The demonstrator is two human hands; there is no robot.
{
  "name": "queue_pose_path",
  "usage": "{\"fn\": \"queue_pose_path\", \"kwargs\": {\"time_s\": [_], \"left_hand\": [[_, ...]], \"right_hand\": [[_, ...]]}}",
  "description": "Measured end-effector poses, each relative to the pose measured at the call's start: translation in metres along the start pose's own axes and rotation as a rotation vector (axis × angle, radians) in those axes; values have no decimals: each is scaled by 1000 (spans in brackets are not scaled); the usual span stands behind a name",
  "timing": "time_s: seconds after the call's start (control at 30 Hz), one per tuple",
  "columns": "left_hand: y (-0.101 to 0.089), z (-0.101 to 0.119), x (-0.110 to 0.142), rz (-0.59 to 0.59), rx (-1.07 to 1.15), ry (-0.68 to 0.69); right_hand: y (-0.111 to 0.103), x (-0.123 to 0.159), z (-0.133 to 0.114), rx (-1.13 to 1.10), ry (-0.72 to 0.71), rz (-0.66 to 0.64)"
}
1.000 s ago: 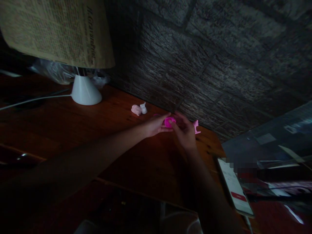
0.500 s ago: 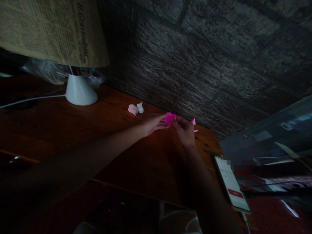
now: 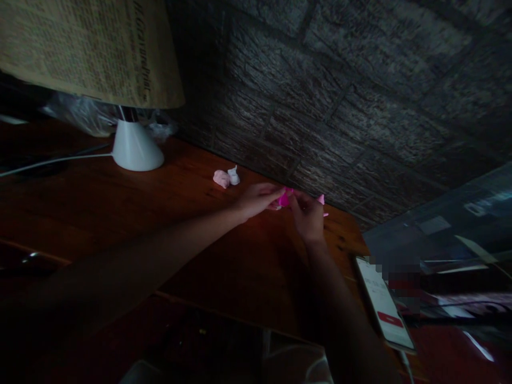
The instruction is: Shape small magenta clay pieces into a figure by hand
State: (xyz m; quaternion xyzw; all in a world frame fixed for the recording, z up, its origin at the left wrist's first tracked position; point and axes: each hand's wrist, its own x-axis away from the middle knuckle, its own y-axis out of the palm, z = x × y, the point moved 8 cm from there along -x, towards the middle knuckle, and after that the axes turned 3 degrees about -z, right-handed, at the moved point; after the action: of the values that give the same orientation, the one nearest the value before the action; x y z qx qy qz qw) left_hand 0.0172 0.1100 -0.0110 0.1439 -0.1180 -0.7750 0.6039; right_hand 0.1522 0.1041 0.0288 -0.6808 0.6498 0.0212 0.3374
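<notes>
A small magenta piece of what looks like modelling clay (image 3: 284, 199) is pinched between my two hands, just above the wooden table. My left hand (image 3: 260, 200) grips it from the left with the thumb on top. From the right, the fingertips of my right hand (image 3: 307, 213) are closed on the same piece and cover part of it. Behind the right hand, a lighter pink piece (image 3: 321, 199) peeks out; most of it is hidden. To the left, a pale pink lump (image 3: 221, 179) lies against a white lump (image 3: 233, 175).
A lamp with a white cone base (image 3: 138, 146) and a printed shade (image 3: 92, 53) stands at the left, plastic bags (image 3: 80, 114) behind it. A stone-brick wall (image 3: 320, 106) borders the wooden table (image 3: 188, 218). A phone (image 3: 384, 301) with a cable lies at the right edge.
My left thumb has come down over the magenta clay, so less of it shows now. The view has shifted slightly.
</notes>
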Motion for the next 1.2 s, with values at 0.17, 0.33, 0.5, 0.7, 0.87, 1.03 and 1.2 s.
{"fn": "queue_pose_path", "kwargs": {"time_s": [0.17,0.33,0.5,0.7,0.87,1.03,1.2], "left_hand": [[0,13,2,7,-246,199],[-1,29,12,53,-517,338],[1,42,20,99,-699,446],[12,44,23,2,-930,561],[13,44,22,-55,-978,552],[9,47,20,-40,-918,501],[7,47,21,-26,-807,488]], "right_hand": [[-2,1,1,68,-15,20],[-1,2,0,94,-12,34],[-7,3,-2,105,-2,91],[2,2,-10,185,-85,-20],[13,3,-10,273,-116,-137],[15,2,-3,231,-106,-153],[15,3,-4,161,-116,-147]]}}
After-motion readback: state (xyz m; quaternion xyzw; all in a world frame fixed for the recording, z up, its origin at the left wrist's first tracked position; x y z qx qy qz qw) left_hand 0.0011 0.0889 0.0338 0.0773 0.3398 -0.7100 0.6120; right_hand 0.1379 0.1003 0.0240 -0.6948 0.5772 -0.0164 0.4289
